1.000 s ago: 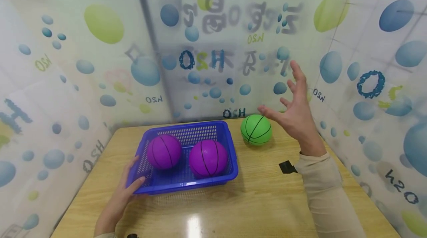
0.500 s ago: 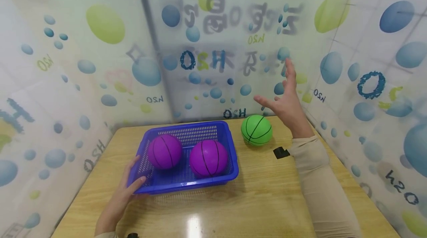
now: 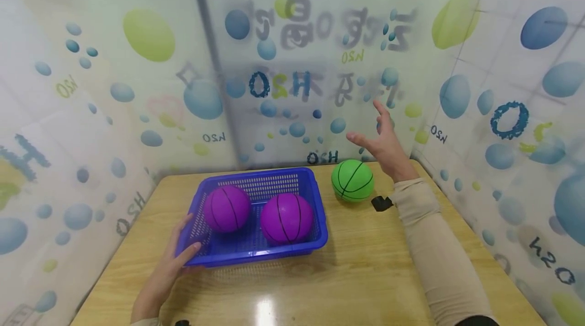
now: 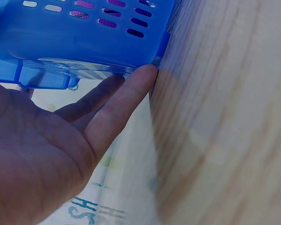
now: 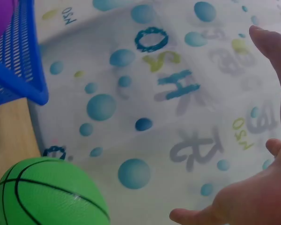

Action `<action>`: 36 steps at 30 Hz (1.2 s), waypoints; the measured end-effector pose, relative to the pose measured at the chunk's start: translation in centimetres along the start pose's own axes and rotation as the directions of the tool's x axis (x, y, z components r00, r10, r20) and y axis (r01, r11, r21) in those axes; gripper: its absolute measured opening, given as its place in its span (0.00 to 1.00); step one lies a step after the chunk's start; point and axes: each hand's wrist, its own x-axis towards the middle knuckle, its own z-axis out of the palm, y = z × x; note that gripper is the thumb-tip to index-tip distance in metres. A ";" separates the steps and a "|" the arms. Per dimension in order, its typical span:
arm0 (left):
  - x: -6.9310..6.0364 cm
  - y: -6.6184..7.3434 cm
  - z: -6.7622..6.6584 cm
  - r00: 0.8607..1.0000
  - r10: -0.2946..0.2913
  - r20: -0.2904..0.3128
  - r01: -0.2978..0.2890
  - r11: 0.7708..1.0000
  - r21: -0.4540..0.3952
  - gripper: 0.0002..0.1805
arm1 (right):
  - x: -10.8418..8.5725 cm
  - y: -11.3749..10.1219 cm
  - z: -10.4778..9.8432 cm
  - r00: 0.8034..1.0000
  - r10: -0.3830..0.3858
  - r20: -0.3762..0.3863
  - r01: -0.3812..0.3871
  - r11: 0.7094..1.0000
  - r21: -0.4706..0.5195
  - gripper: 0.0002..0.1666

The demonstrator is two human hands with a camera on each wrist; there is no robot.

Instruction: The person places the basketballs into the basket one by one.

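Two purple balls, one on the left (image 3: 227, 208) and one on the right (image 3: 287, 218), lie in a blue basket (image 3: 256, 255). My left hand (image 3: 160, 272) is at the basket's left end, its thumb over the near left corner; in the left wrist view, fingers (image 4: 113, 107) of that hand touch the basket's end wall (image 4: 84, 42) low down. A green ball (image 3: 352, 180) rests on the table right of the basket. Above and slightly right of it, my right hand (image 3: 386, 148) is raised with fingers spread, touching nothing; the right wrist view shows a gap between hand (image 5: 257, 192) and green ball (image 5: 51, 194).
The wooden table (image 3: 356, 275) meets patterned curtains (image 3: 283, 128) at its back and sides. A small black object (image 3: 382, 203) shows beside the right sleeve, and another dark one (image 3: 182, 323) is at the bottom edge near the left wrist.
My right hand has moved left and its raised fingers have come lower, nearer the green ball. The left hand, basket and balls have stayed in place.
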 end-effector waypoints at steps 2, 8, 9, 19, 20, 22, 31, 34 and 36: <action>0.0 0.0 0.0 1.000 -0.003 0.001 0.003 1.000 -0.003 0.43 | 0.1 0.8 0.0 1.000 0.024 0.011 -0.024 1.000 -0.008 0.70; 0.0 -0.1 0.1 1.000 -0.006 -0.003 0.006 1.000 -0.017 0.42 | 0.1 3.2 0.1 0.996 0.083 0.040 -0.082 0.997 -0.015 0.71; -0.1 -0.1 0.1 1.000 -0.005 -0.004 0.005 1.000 -0.019 0.42 | 0.0 3.6 0.1 0.995 0.094 0.045 -0.093 0.996 -0.008 0.70; -0.1 0.0 0.2 1.000 -0.014 -0.007 0.013 1.000 -0.023 0.42 | -0.2 7.4 0.2 0.984 0.160 0.075 -0.162 0.987 0.009 0.67; -0.1 0.0 0.2 1.000 -0.015 -0.007 0.015 1.000 -0.023 0.42 | -0.3 7.7 0.2 0.984 0.160 0.074 -0.161 0.987 0.001 0.67; -0.1 0.0 0.2 1.000 -0.018 -0.006 0.018 1.000 -0.022 0.42 | -0.3 8.3 0.2 0.984 0.161 0.073 -0.160 0.987 -0.020 0.67; 0.0 0.0 0.1 1.000 -0.007 -0.010 0.007 1.000 -0.022 0.42 | -0.8 10.0 0.2 0.984 0.166 0.060 -0.161 0.983 -0.085 0.69; -0.1 0.0 0.1 1.000 -0.003 -0.007 0.003 1.000 -0.026 0.42 | -1.0 10.3 0.2 0.984 0.167 0.056 -0.160 0.981 -0.112 0.70; -0.1 0.0 0.1 1.000 -0.002 -0.005 0.002 1.000 -0.030 0.42 | -1.2 10.5 0.2 0.983 0.175 0.060 -0.168 0.979 -0.112 0.70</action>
